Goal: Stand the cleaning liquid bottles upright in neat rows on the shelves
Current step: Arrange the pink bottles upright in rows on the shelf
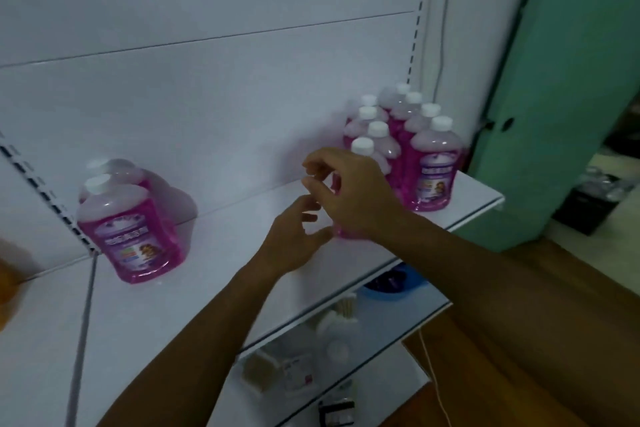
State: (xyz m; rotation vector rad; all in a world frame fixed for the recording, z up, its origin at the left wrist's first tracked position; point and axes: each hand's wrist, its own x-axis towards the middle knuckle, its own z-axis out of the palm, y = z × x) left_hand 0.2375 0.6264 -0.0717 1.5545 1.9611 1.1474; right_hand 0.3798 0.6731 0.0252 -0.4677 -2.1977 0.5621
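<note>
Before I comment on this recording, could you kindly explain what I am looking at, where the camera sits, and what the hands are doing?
There is no machine here: a person works with bare hands, and the single picture comes from a wide-angle camera worn on their head, looking forward and down.

In front is a white shelf. At its right end stands a cluster of pink bottles with white caps, upright in two rows. Near the left end stand two more pink bottles, one behind the other.

The right hand reaches in front of the cluster, against the front bottle of the nearer row, which it mostly hides; whether it grips it I cannot tell. The left hand is open just beside it, holding nothing. A lower shelf holds small goods, too blurred to name.
</note>
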